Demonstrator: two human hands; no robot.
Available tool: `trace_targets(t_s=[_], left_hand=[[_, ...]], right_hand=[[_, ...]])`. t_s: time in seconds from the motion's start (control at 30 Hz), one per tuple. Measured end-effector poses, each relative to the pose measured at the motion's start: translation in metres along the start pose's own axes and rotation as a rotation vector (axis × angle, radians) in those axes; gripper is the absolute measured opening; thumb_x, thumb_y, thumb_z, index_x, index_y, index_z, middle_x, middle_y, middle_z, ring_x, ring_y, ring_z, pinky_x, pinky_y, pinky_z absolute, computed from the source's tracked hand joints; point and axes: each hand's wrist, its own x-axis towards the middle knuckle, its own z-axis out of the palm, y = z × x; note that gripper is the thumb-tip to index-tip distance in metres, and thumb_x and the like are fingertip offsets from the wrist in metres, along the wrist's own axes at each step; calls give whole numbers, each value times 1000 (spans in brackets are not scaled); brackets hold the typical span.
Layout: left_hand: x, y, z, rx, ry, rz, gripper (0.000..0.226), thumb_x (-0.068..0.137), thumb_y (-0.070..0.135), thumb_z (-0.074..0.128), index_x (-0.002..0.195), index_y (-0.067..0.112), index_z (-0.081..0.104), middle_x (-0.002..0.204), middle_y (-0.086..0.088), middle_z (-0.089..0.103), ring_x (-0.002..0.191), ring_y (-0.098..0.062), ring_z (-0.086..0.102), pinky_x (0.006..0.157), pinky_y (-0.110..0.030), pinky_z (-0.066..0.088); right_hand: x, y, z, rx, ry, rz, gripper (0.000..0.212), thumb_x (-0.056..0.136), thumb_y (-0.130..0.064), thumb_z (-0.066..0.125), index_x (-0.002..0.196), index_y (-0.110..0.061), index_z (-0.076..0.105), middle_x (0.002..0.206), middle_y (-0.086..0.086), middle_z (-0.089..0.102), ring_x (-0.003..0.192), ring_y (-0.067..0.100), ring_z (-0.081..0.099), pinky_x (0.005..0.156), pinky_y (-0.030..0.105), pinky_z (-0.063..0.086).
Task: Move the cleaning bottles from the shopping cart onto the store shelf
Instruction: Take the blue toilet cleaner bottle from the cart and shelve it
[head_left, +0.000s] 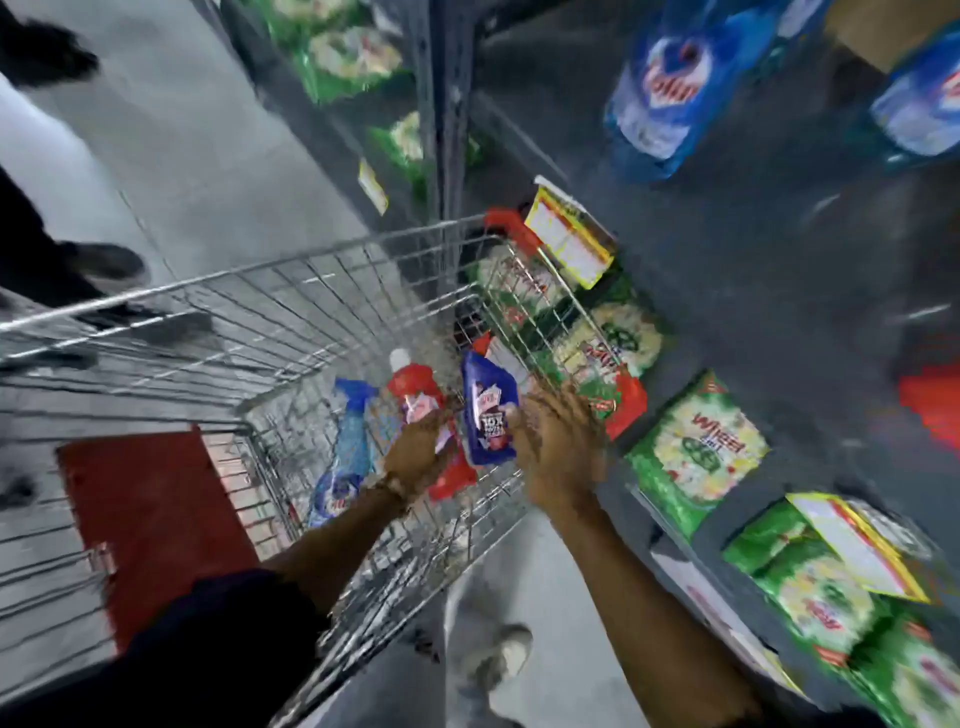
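A wire shopping cart (223, 306) stands in front of me, beside the store shelf (737, 270) on the right. Inside it, my left hand (415, 457) grips a red bottle (415, 389) with a white cap. My right hand (556, 441) is closed on a dark blue bottle (485, 410) with a printed label, held at the cart's right side. A light blue spray bottle (348, 441) lies on the cart floor to the left of the red one. The whole view is blurred by motion.
Green detergent packs (696, 447) and yellow price tags (566, 239) fill the lower shelves on the right. Blue bottles (670, 88) stand on a higher shelf. The cart's red child-seat flap (150, 519) is at the near left. Another person's legs (47, 249) are at the far left.
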Motion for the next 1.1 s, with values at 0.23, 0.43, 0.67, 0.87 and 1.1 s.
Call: trace_targets(t_s=[0.23, 0.43, 0.67, 0.87, 1.1], left_hand=[[55, -37, 76, -358, -54, -415, 43, 78, 49, 45, 92, 12, 62, 107, -31, 62, 100, -41, 60, 91, -50, 47], [41, 24, 53, -667, -59, -409, 38, 88, 39, 49, 115, 12, 53, 112, -2, 62, 102, -19, 59, 86, -23, 51], [91, 55, 15, -380, 117, -481, 66, 64, 14, 82, 116, 1, 43, 114, -21, 62, 101, -33, 60, 74, -29, 39], [30, 106, -48, -484, 214, -221, 63, 61, 10, 85, 114, 9, 51, 103, -14, 70, 79, -21, 69, 75, -38, 59], [-68, 220, -80, -647, 158, 57, 38, 73, 13, 77, 108, 16, 62, 87, -1, 76, 68, -10, 72, 57, -23, 56]], right_hand=[[8, 4, 7, -216, -18, -7, 52, 93, -52, 29, 122, -24, 62, 136, -4, 59, 142, 22, 30, 112, 40, 12], [10, 8, 5, -236, -52, -32, 48, 95, -51, 28, 125, -28, 58, 136, -11, 57, 145, 17, 20, 114, 38, 11], [11, 7, 0, -141, -49, -2, 61, 92, -56, 25, 137, -21, 47, 146, -2, 48, 145, 20, 22, 115, 42, 16], [5, -8, -26, 193, -86, 117, 69, 93, -57, 31, 149, -17, 24, 158, 7, 26, 143, 24, 24, 117, 43, 21], [-50, -16, -121, 1150, -116, 360, 21, 94, -36, 51, 88, -23, 66, 86, -2, 69, 76, 12, 68, 65, 28, 57]])
